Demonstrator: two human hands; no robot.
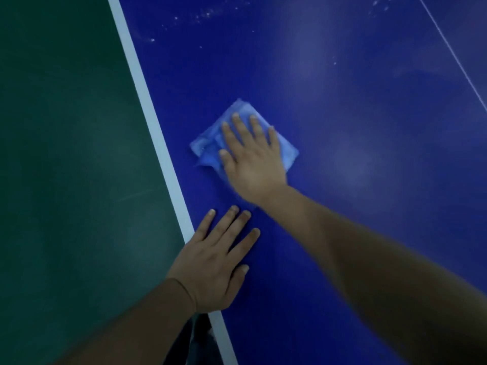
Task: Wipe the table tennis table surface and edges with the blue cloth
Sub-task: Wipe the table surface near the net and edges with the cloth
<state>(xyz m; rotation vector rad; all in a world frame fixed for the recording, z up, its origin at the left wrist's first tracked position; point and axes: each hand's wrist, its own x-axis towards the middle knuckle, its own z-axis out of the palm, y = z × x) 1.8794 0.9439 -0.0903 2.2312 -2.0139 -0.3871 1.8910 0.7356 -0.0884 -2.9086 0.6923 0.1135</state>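
Presently the right hand (250,156) lies flat on the folded blue cloth (208,147), fingers straight and spread, pressing it to the desk (342,233) near the left edge, just inside the white border stripe (147,106). The left hand (218,259) rests palm-down across that stripe nearer the person, fingers straight, holding nothing. Green floor (66,154) lies beyond the edge. White specks (205,14) show toward the far side, unwiped by the look of them. Recommendation: keep the whole palm loaded so the cloth does not bunch, work overlapping passes toward the specks, then run the cloth along the stripe and edge.
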